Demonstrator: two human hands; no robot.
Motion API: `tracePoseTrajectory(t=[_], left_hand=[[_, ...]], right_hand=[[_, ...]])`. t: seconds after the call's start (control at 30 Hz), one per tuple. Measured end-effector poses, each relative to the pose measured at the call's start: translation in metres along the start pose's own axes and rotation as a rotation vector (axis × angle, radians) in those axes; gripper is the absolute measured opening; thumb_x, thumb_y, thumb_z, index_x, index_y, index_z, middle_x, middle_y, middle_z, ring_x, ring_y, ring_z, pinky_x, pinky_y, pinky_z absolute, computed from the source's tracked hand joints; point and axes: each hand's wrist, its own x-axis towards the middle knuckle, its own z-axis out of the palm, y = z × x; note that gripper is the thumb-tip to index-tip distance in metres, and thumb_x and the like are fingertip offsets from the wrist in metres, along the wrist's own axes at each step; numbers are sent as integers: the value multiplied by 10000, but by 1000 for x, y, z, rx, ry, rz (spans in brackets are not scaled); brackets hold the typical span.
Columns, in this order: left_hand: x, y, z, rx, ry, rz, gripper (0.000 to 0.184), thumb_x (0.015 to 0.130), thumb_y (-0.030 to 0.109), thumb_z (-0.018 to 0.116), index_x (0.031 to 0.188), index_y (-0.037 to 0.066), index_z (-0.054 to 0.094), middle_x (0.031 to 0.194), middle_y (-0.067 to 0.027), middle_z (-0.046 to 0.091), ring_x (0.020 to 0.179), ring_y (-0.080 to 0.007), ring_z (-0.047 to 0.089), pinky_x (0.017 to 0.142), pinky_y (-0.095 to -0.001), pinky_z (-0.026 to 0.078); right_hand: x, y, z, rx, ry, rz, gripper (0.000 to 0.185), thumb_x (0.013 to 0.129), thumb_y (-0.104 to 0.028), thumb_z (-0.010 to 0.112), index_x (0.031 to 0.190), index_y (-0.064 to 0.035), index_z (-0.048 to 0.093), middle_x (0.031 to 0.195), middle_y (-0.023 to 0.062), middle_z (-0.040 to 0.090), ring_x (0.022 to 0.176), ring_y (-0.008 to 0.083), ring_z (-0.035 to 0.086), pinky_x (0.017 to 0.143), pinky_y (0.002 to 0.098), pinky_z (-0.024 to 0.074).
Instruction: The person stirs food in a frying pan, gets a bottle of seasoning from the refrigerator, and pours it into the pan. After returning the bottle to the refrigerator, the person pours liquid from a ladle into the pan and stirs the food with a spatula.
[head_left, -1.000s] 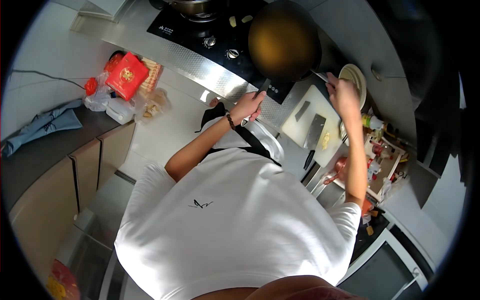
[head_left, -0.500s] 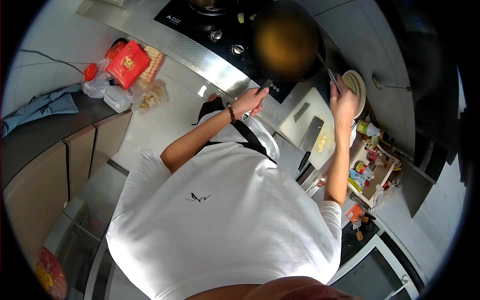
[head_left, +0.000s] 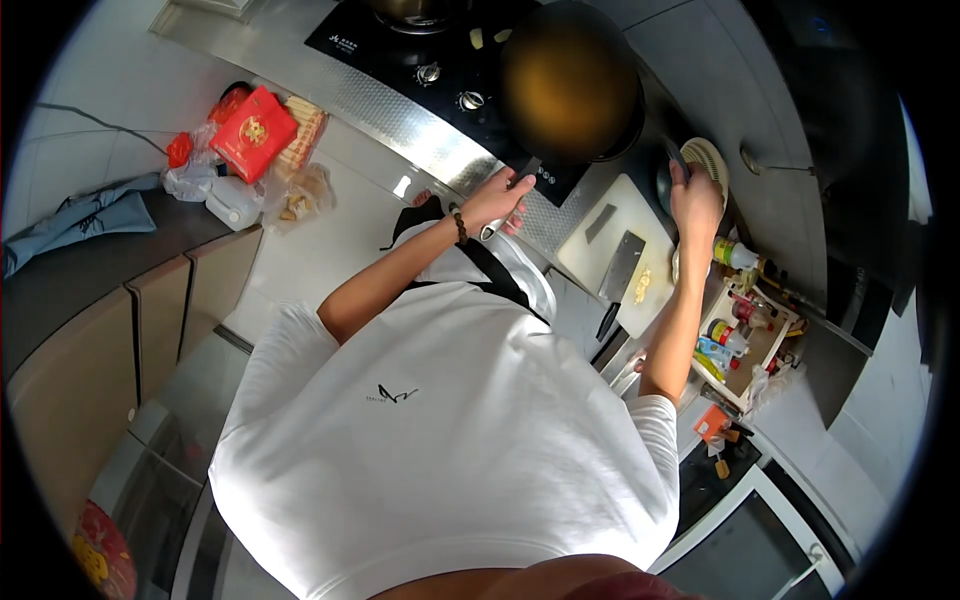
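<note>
At hob [head_left: 388, 52], LH [head_left: 495, 203] round pan handle [head_left: 526, 172], RH [head_left: 697, 205] fwd w/ utensil [head_left: 676, 154]

Right hand [head_left: 697, 205] — drawn farther from the wok [head_left: 570, 85]

A dark surface [head_left: 100, 262] runs along the left, with a blue cloth [head_left: 85, 220] lying bunched on it and at least 2 beige cupboard doors [head_left: 160, 310] below. At its far end, a white jug [head_left: 235, 203] stands just beside a red bag [head_left: 255, 133] with a gold emblem; a clear plastic bag [head_left: 302, 198] is near them. A thin cable [head_left: 95, 119] crosses the wall. On the right, several bottles [head_left: 727, 336] sit in a cream tray [head_left: 757, 368]. Near it is 1 orange packet [head_left: 711, 423], and at lower right, a dark pane [head_left: 755, 545] in a white frame.
</note>
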Motion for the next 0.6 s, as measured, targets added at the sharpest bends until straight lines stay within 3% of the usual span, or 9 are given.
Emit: tracePoseTrajectory(t=[0.13,0.3,0.37,0.43,0.53,0.6], left_hand=[[9,-11,0,54,23,0,466,981,498,519,1116,56,457,765,-16,525,524,-75,487,414,-240,438],[4,-8,-1,43,-17,26,388,998,458,503,957,74,468,700,12,450,474,-51,404,377,-228,363],[8,-11,-2,33,-31,34,393,1001,436,504,986,45,471,711,-19,476,455,-77,417,375,-249,374],[7,-9,-2,31,-49,39,399,1003,414,506,1015,17,473,722,-50,502,436,-102,431,373,-270,385],[2,-6,1,35,-27,61,393,1001,446,503,912,66,454,669,8,434,420,-63,369,351,-237,325],[1,-6,0,8,-32,62,399,999,448,506,913,62,455,666,4,432,414,-67,364,349,-238,322]], right_hand=[[4,4,5,-40,1,6,426,921,-405,572,1007,-5,692,940,238,687,917,423,650,800,481,506],[25,-4,-14,-105,-80,43,405,926,-379,563,953,2,697,985,238,688,945,431,647,840,496,504],[38,-14,-28,-112,-59,70,400,922,-359,568,944,18,699,1010,246,683,970,442,638,852,501,500],[63,-12,-29,-189,-69,9,378,905,-330,572,951,25,696,1025,249,679,996,443,632,867,503,499],[100,0,-27,-163,7,-188,328,892,-281,552,944,2,709,1034,234,686,1013,425,639,869,489,510],[122,-17,-38,-189,-89,-93,309,887,-264,550,913,-1,709,991,222,697,952,408,662,835,488,524]])
